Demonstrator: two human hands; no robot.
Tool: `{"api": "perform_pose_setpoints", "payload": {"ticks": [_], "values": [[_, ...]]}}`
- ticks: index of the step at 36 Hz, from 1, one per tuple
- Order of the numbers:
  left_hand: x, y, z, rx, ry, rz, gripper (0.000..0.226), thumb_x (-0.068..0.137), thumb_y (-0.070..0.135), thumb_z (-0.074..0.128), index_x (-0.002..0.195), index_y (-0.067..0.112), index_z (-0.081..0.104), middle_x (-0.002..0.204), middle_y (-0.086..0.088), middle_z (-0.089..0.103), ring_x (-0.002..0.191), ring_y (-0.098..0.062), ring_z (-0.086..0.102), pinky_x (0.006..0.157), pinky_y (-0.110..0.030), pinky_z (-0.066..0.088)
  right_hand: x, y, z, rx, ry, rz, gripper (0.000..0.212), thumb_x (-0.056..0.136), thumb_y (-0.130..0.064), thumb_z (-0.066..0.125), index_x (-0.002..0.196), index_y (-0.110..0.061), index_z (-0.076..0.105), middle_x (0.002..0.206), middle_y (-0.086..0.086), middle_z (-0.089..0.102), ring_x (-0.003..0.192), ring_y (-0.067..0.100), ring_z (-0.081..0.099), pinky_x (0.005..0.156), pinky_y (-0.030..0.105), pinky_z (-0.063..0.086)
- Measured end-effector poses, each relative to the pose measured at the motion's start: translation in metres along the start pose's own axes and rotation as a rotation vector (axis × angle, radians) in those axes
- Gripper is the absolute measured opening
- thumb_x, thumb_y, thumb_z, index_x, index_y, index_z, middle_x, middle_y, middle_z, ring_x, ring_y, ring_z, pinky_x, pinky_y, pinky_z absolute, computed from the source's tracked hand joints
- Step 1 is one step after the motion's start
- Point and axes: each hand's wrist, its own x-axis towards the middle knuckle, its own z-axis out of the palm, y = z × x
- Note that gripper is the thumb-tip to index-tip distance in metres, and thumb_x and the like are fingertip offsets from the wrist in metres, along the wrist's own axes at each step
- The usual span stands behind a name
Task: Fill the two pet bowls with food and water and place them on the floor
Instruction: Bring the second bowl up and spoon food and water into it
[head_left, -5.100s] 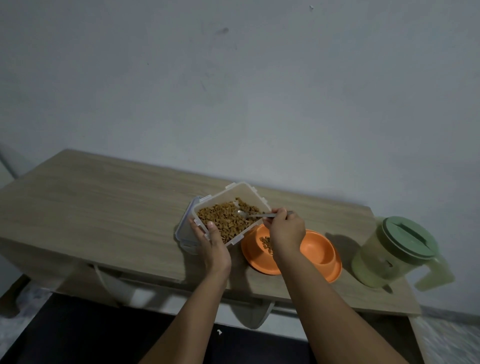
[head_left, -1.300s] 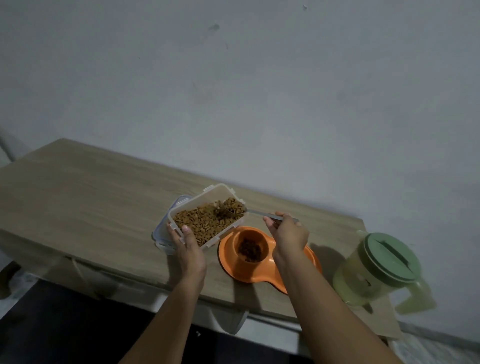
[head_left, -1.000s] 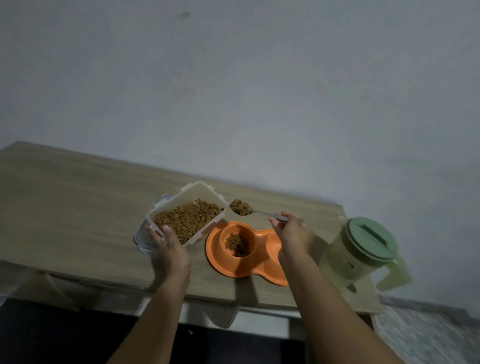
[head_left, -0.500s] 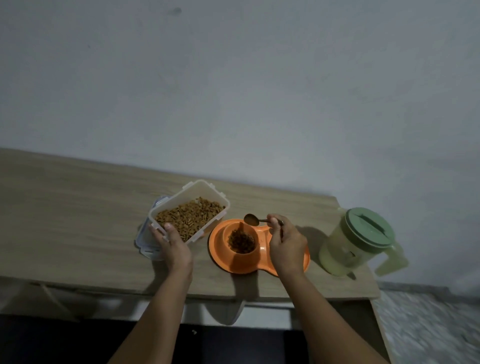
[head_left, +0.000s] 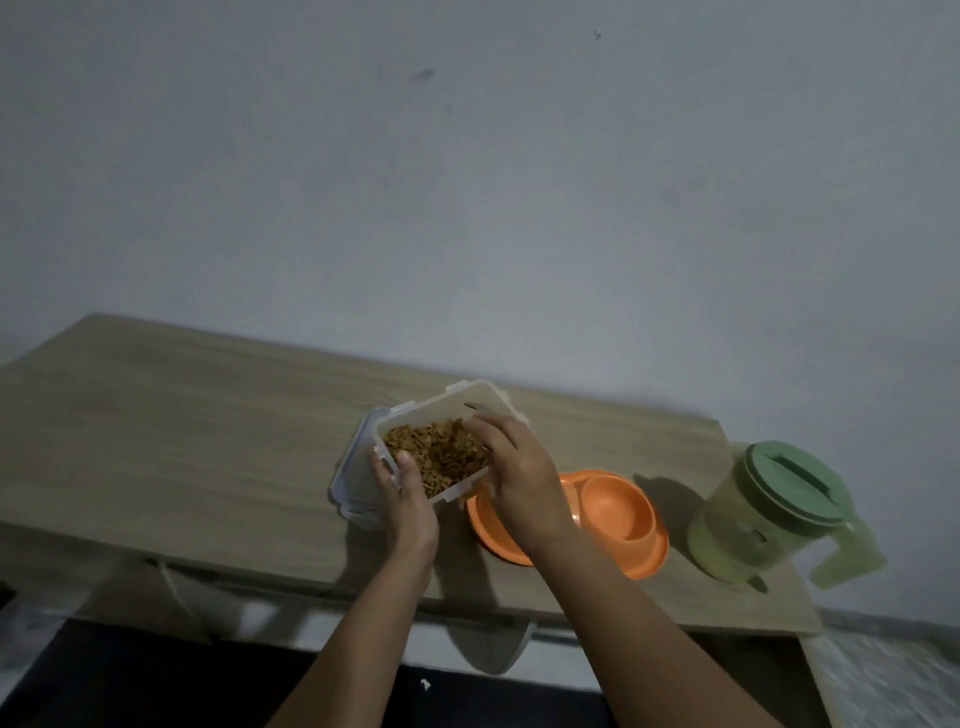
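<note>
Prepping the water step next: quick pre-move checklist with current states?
1. Right-hand bowl of the orange double dish free to take water: ok, it shows bare orange.
2. Left-hand bowl filled with food: cannot tell, the right hand covers it.
3. Pitcher upright on the table, green lid on: ok.
4. Right hand free to take the pitcher: not ok, it is over the kibble container; spoon not visible.
5. Left hand steadying the container: ok, it grips the near wall.
6. Container closed: not ok, it sits open on its lid.
</note>
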Motion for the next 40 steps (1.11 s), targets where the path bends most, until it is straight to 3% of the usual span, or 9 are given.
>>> {"api": "perform_pose_setpoints", "payload": {"ticks": [5,7,12,19,22,29,35,38,40], "values": [[-0.002,0.007,-0.004,-0.030,-0.058,0.082,0.057,0.103,0.035,0.027,0.154,0.023,0.006,0.158,-0.009,0.022,0.142,-0.025,0.027,0.106,-0.030,0.028,0.005,-0.011,0.011,-0.170,-0.181,-0.037,0.049,0.064,-0.006,0.078,0.112,-0.007,0.067,0.118,0.015,0.063,0.106,0.031,0.063,0.078,0.039,0.059],[-0.002,0.009,-0.005,-0.042,-0.078,0.091,0.057,0.103,0.034,0.026,0.154,0.023,0.003,0.159,-0.006,0.020,0.144,-0.022,0.025,0.101,-0.024,0.024,0.006,-0.012,0.015,-0.200,-0.226,-0.026,0.048,0.070,-0.006,0.075,0.117,-0.009,0.065,0.123,0.015,0.060,0.110,0.033,0.060,0.078,0.042,0.059],[0.001,0.010,-0.007,-0.031,-0.094,0.096,0.057,0.103,0.035,0.025,0.154,0.025,0.001,0.160,-0.006,0.017,0.145,-0.022,0.023,0.105,-0.027,0.025,0.010,-0.023,0.018,-0.185,-0.388,0.054,0.054,0.091,-0.009,0.054,0.143,-0.012,0.042,0.145,0.010,0.041,0.135,0.026,0.037,0.111,0.037,0.036],[0.004,0.003,-0.012,-0.023,-0.109,0.047,0.057,0.103,0.040,0.026,0.154,0.032,0.001,0.159,-0.005,0.020,0.144,-0.024,0.026,0.112,-0.038,0.027,0.017,-0.027,0.016,-0.160,-0.579,0.176,0.062,0.094,-0.012,0.050,0.151,-0.012,0.027,0.155,0.008,0.028,0.142,0.023,0.029,0.117,0.033,0.026],[0.007,0.001,-0.011,-0.005,-0.119,0.035,0.058,0.102,0.042,0.026,0.154,0.032,0.001,0.159,-0.006,0.021,0.144,-0.026,0.026,0.112,-0.041,0.028,0.013,-0.022,0.016,-0.096,-0.500,0.202,0.058,0.094,-0.009,0.049,0.149,-0.012,0.031,0.153,0.006,0.031,0.141,0.022,0.031,0.117,0.033,0.028],[0.020,-0.002,-0.003,-0.003,-0.152,0.035,0.060,0.097,0.054,0.027,0.151,0.041,0.006,0.156,-0.003,0.027,0.138,-0.031,0.035,0.110,-0.055,0.035,0.007,0.008,0.005,-0.087,-0.065,0.292,0.039,0.090,-0.008,0.051,0.129,-0.007,0.055,0.134,0.014,0.049,0.122,0.030,0.049,0.102,0.039,0.046],[0.030,-0.003,0.019,-0.008,-0.201,-0.003,0.066,0.092,0.064,0.029,0.151,0.041,0.009,0.158,-0.002,0.025,0.141,-0.031,0.031,0.110,-0.059,0.032,0.004,0.040,-0.015,0.048,-0.065,0.669,0.051,0.100,-0.022,0.041,0.148,-0.010,0.030,0.149,0.015,0.031,0.138,0.027,0.032,0.111,0.029,0.028],[0.037,-0.008,0.032,-0.028,-0.266,-0.024,0.098,0.058,0.092,0.042,0.144,0.048,0.023,0.152,-0.003,0.037,0.135,-0.032,0.041,0.105,-0.060,0.038,0.003,0.054,-0.028,0.174,-0.016,0.802,0.046,0.101,-0.025,0.041,0.141,-0.004,0.037,0.138,0.017,0.047,0.128,0.030,0.044,0.099,0.029,0.036],[0.043,-0.012,0.044,-0.020,-0.303,-0.061,0.105,0.049,0.094,0.044,0.141,0.046,0.030,0.145,-0.005,0.046,0.129,-0.032,0.048,0.102,-0.059,0.042,0.002,0.066,-0.032,0.281,0.019,0.903,0.042,0.101,-0.030,0.038,0.135,-0.006,0.045,0.130,0.015,0.056,0.120,0.030,0.052,0.093,0.032,0.040]]}}
